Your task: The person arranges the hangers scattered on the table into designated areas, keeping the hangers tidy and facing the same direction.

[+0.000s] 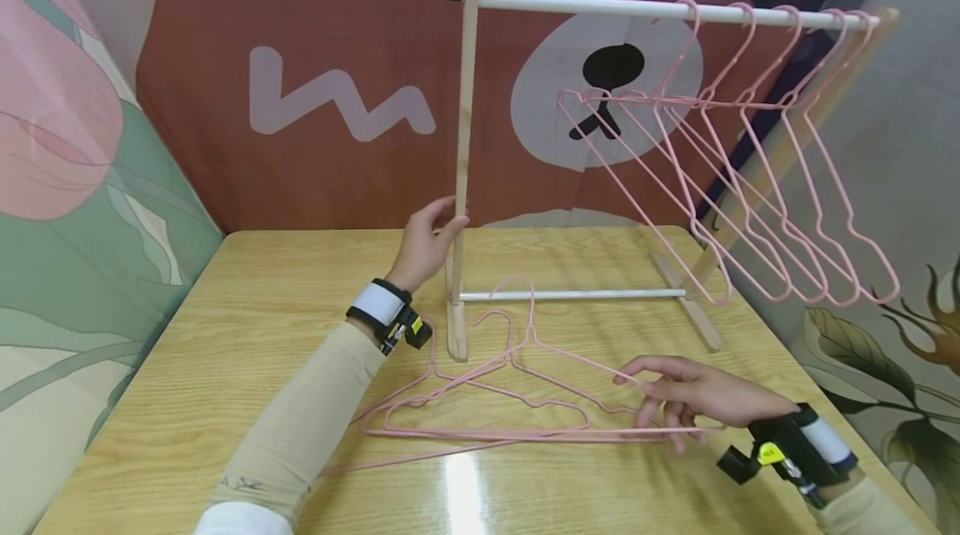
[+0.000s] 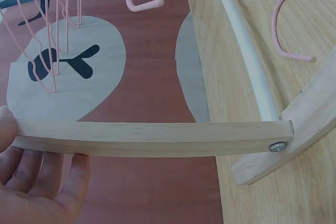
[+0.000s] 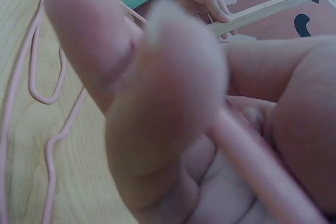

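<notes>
The left hand (image 1: 427,243) is gripping the left wooden post (image 1: 465,118) of a garment rack low down, its thumb lying on one side and its fingers on the other. The right hand (image 1: 697,393) is holding a pink hanger (image 1: 532,308) by its right end, with thumb and fingers closing about the wire; the hook is pointing to the far side, just right of the post's foot, and whether this hanger is touching the tabletop I cannot tell. Two loose hangers (image 1: 511,339) are lying on the wood-grain table (image 1: 225,402) between the hands, overlapping one another and the held one, nearer than the rack. The rack is standing on the far part of the table, its white top rail (image 1: 585,4) bearing five hanging pink hangers (image 1: 706,102), all gathering toward the right end and leaving the left stretch bare. A white lower rod (image 1: 570,295) is joining the two sides near table level, and a bolt (image 2: 277,146) is showing at the left post's base. Behind everything, a reddish-brown printed cloth (image 1: 337,185) is hanging.
</notes>
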The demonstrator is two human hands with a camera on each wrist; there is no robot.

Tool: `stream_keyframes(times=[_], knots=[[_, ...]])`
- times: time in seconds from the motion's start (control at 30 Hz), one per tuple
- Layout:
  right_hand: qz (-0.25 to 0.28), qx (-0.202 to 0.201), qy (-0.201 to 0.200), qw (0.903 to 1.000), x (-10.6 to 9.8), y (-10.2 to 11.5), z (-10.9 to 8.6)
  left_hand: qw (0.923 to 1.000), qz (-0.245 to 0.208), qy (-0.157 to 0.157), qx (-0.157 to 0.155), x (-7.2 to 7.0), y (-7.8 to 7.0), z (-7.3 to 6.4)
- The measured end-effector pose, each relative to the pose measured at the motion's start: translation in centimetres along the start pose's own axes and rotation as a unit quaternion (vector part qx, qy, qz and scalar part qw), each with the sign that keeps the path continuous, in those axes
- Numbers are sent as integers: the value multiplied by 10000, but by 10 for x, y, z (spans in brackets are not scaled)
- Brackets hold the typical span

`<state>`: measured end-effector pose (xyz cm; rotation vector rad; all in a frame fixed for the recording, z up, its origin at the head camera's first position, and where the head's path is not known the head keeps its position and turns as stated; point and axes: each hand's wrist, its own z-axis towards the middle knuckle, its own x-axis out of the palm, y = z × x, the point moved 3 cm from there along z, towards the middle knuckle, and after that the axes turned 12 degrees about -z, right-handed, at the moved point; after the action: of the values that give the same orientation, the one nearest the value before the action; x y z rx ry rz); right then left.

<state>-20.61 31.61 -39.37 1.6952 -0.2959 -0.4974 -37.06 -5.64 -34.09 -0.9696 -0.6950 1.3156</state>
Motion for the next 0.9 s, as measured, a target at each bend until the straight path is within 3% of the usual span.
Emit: stream_keyframes(times=[0.37, 0.67, 0.9], knots=[[-601, -189, -75, 9980, -4, 20, -2, 10000, 24, 0, 38, 0, 0, 0], [-1020, -99, -326, 9942, -7, 39, -12, 10000, 14, 3, 22, -1, 0, 0], [-1216, -436, -336, 9911, -10, 52, -19, 10000, 39, 13, 7, 0, 0, 0]])
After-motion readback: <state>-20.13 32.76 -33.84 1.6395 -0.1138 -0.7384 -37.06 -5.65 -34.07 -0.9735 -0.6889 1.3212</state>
